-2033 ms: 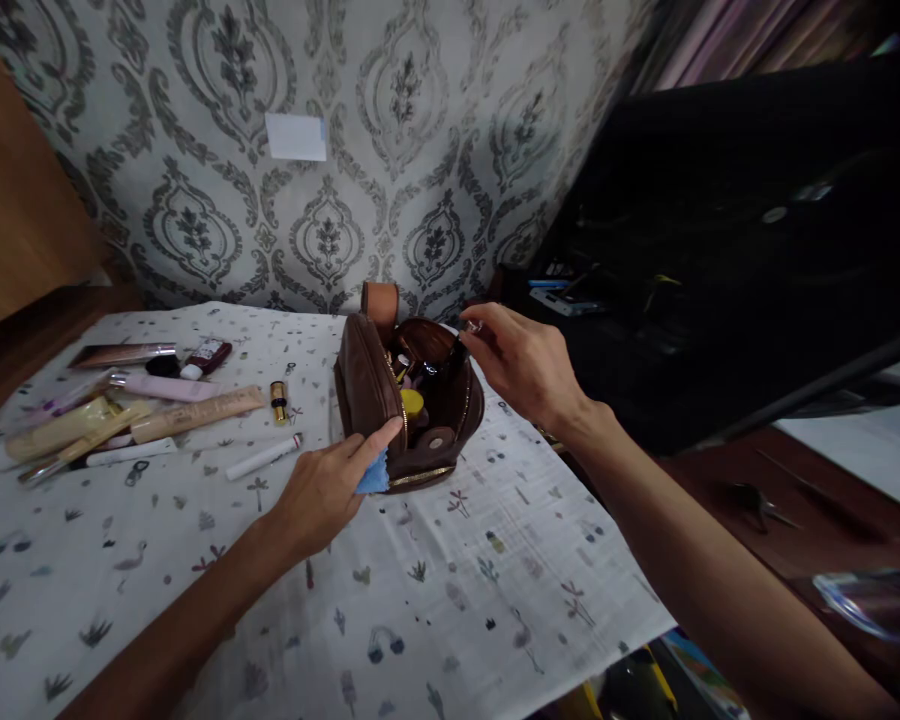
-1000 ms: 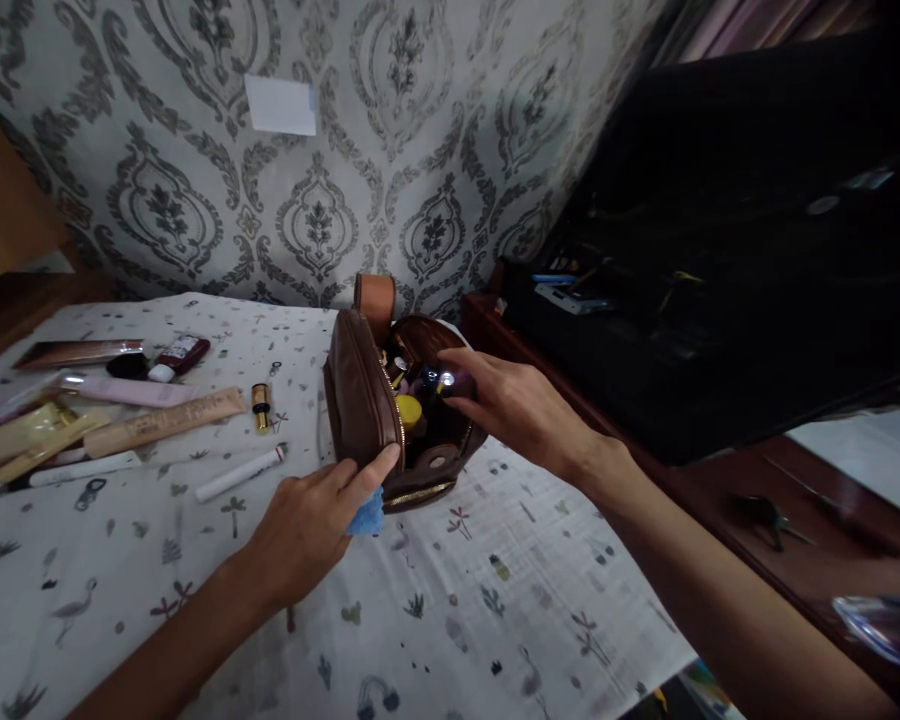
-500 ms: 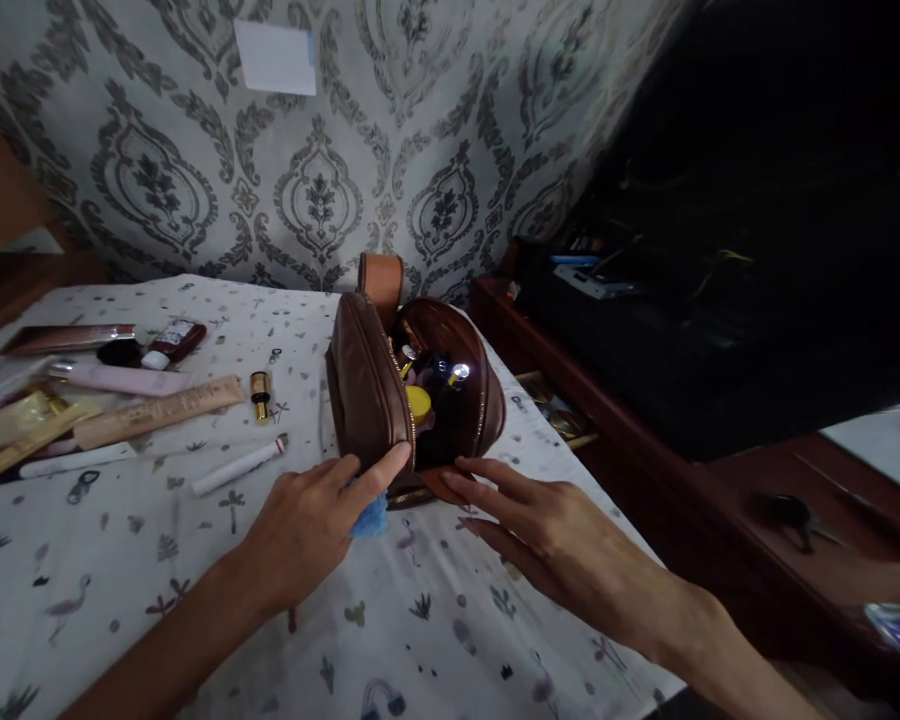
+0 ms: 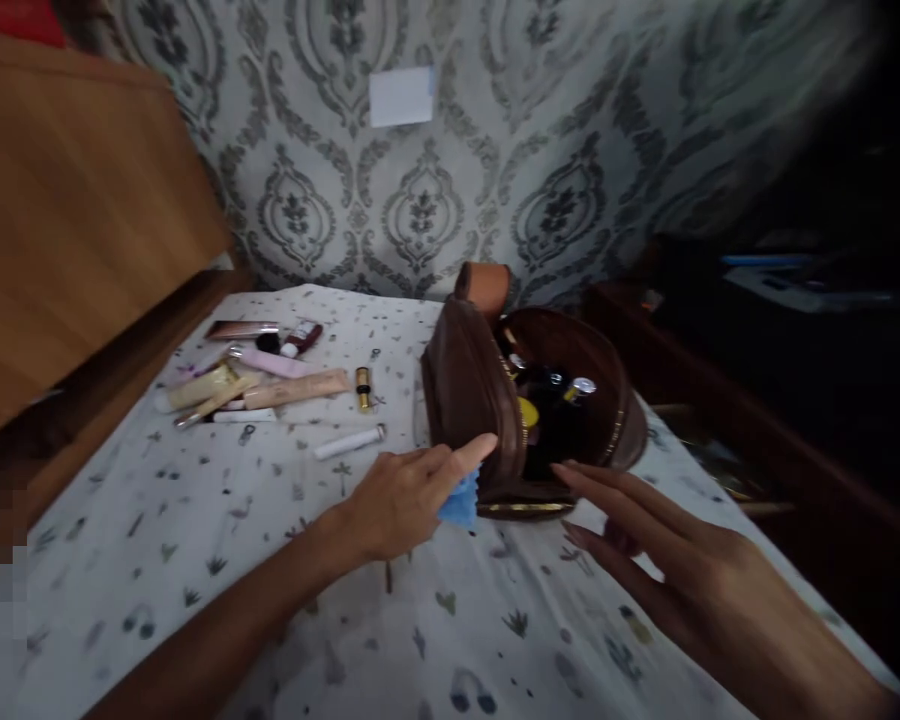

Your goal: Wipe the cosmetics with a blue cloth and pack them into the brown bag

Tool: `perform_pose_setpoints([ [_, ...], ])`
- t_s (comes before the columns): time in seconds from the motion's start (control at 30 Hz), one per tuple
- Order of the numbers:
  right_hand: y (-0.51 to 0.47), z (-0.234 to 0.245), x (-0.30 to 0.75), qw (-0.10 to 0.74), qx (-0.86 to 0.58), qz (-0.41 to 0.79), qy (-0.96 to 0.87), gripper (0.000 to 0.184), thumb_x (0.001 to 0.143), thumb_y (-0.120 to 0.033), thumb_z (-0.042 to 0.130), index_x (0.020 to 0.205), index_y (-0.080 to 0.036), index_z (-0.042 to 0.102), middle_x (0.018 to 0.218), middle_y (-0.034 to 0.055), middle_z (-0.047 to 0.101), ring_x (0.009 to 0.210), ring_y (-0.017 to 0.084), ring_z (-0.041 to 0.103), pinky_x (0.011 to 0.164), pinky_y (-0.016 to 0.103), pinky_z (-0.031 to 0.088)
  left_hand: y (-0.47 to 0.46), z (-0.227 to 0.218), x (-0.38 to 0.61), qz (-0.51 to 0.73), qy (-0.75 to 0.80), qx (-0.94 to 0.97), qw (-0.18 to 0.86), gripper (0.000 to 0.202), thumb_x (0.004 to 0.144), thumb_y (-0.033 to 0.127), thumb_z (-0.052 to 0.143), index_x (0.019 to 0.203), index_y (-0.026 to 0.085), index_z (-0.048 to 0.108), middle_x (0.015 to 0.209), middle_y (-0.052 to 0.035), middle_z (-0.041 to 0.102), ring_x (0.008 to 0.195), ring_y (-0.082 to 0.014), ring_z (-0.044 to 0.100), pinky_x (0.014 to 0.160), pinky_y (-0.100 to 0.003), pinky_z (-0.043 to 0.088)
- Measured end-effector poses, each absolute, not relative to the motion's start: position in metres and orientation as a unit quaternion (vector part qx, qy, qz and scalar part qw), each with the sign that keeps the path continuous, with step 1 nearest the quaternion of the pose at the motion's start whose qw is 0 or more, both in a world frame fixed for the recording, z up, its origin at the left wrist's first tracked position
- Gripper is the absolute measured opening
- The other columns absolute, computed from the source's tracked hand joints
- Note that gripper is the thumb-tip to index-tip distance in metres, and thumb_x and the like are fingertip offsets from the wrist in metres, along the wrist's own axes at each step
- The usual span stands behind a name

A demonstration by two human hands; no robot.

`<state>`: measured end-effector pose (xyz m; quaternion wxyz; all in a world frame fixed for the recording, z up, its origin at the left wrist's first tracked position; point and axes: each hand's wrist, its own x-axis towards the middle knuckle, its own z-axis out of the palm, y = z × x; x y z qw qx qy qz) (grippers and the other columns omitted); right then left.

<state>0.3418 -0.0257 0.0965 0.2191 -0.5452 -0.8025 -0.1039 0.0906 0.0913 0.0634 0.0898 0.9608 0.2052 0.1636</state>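
Note:
A brown zippered makeup bag point(image 4: 469, 400) stands unzipped on the patterned cloth, its lid folded out to the right. Inside it I make out a yellow round item point(image 4: 527, 412) and several small dark or shiny items. My left hand point(image 4: 409, 490) is closed round a blue cloth point(image 4: 461, 500), its index finger stretched along the bag's front left side. My right hand point(image 4: 667, 545) is at the bag's front opening, fingers extended and thumb apart. Its fingertips are at the front rim; whether they touch it I cannot tell. Nothing shows between them.
Left of the bag lie several cosmetic tubes point(image 4: 296, 388), a small gold-and-black bottle point(image 4: 363, 390) and a white pen-like tube point(image 4: 349, 441). A wooden cabinet point(image 4: 82, 220) stands at the left, a patterned wall point(image 4: 420, 200) behind. Dark red furniture point(image 4: 795, 440) borders the right.
The view has turned left, so the bag and cosmetics appear further right. My right hand has come off the tan flap at the bag's front, and its fingers have spread. My left hand keeps the cloth.

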Motion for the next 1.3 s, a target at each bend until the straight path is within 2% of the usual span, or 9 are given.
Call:
perform_pose_setpoints([
  [0.1, -0.021, 0.097, 0.327, 0.27, -0.518, -0.113, -0.804, 0.038, 0.1, -0.028, 0.046, 0.137, -0.023, 0.055, 0.128, 0.0107, 0.066, 0.092, 0.022, 0.075, 0.071, 0.029, 0.065, 0.1, 0.057, 0.072, 0.187, 0.245, 0.948, 0.081, 0.079, 0.08, 0.004, 0.036, 0.152, 0.021, 0.009, 0.114, -0.0102, 0.067, 0.095, -0.0232, 0.067, 0.072, -0.034, 0.056],
  [0.2, -0.017, 0.101, 0.305, 0.309, -0.487, -0.093, -0.812, 0.031, 0.099, -0.023, 0.049, 0.127, -0.022, 0.061, 0.124, 0.0107, 0.068, 0.096, 0.02, 0.074, 0.074, 0.025, 0.064, 0.113, 0.051, 0.049, 0.198, 0.319, 0.925, 0.059, 0.073, 0.076, 0.005, 0.042, 0.147, 0.02, 0.03, 0.121, -0.0112, 0.065, 0.108, -0.0255, 0.064, 0.081, -0.037, 0.056],
  [0.3, -0.01, 0.099, 0.281, 0.316, -0.45, -0.036, -0.834, 0.027, 0.098, -0.018, 0.049, 0.12, -0.022, 0.064, 0.113, 0.0079, 0.072, 0.093, 0.018, 0.074, 0.075, 0.024, 0.063, 0.129, 0.048, 0.027, 0.183, 0.419, 0.889, 0.03, 0.061, 0.077, 0.004, 0.045, 0.136, 0.019, 0.047, 0.123, -0.0115, 0.063, 0.116, -0.0266, 0.059, 0.088, -0.039, 0.054],
  [0.4, -0.001, 0.092, 0.256, 0.298, -0.421, 0.039, -0.856, 0.028, 0.1, -0.019, 0.043, 0.117, -0.023, 0.065, 0.101, 0.0069, 0.074, 0.084, 0.017, 0.074, 0.069, 0.026, 0.061, 0.145, 0.047, 0.01, 0.16, 0.523, 0.837, -0.008, 0.052, 0.078, 0.003, 0.048, 0.127, 0.019, 0.054, 0.122, -0.0117, 0.062, 0.118, -0.0273, 0.056, 0.091, -0.039, 0.052],
  [0.63, 0.021, 0.066, 0.199, 0.228, -0.383, 0.175, -0.878, 0.025, 0.098, -0.018, 0.046, 0.105, -0.018, 0.069, 0.086, 0.0057, 0.071, 0.072, 0.017, 0.069, 0.064, 0.028, 0.054, 0.174, 0.045, -0.039, 0.168, 0.65, 0.735, -0.093, 0.05, 0.083, 0.003, 0.044, 0.131, 0.016, 0.054, 0.133, -0.0152, 0.056, 0.126, -0.0323, 0.047, 0.093, -0.043, 0.049],
  [0.93, 0.038, 0.017, 0.166, 0.331, -0.419, 0.318, -0.784, 0.023, 0.091, -0.016, 0.052, 0.101, -0.017, 0.072, 0.095, 0.0071, 0.075, 0.084, 0.019, 0.069, 0.077, 0.031, 0.054, 0.186, 0.037, -0.087, 0.132, 0.711, 0.687, -0.073, 0.05, 0.085, 0.007, 0.042, 0.134, 0.01, 0.052, 0.126, -0.0198, 0.061, 0.118, -0.0347, 0.052, 0.094, -0.046, 0.047],
  [1.0, 0.037, 0.011, 0.166, 0.347, -0.432, 0.342, -0.759, 0.023, 0.09, -0.018, 0.052, 0.099, -0.018, 0.073, 0.089, 0.006, 0.075, 0.078, 0.018, 0.068, 0.073, 0.03, 0.054, 0.185, 0.038, -0.086, 0.13, 0.713, 0.685, -0.074, 0.049, 0.086, 0.009, 0.042, 0.133, 0.011, 0.053, 0.125, -0.0208, 0.06, 0.117, -0.0363, 0.053, 0.089, -0.046, 0.048],
  [1.13, 0.035, 0.007, 0.168, 0.371, -0.449, 0.419, -0.696, 0.022, 0.09, -0.026, 0.053, 0.098, -0.018, 0.072, 0.064, 0.001, 0.066, 0.056, 0.014, 0.059, 0.05, 0.024, 0.047, 0.178, 0.048, -0.085, 0.122, 0.719, 0.68, -0.075, 0.041, 0.086, 0.007, 0.04, 0.122, 0.011, 0.06, 0.118, -0.0222, 0.063, 0.111, -0.0376, 0.057, 0.082, -0.046, 0.049],
  [1.3, 0.035, 0.003, 0.168, 0.393, -0.453, 0.469, -0.648, 0.025, 0.091, -0.034, 0.055, 0.101, -0.017, 0.071, 0.062, 0.0001, 0.061, 0.05, 0.012, 0.053, 0.04, 0.021, 0.04, 0.172, 0.077, -0.081, 0.184, 0.717, 0.67, -0.054, 0.034, 0.085, 0.012, 0.045, 0.115, 0.014, 0.061, 0.103, -0.0169, 0.067, 0.095, -0.0333, 0.063, 0.081, -0.044, 0.048],
])
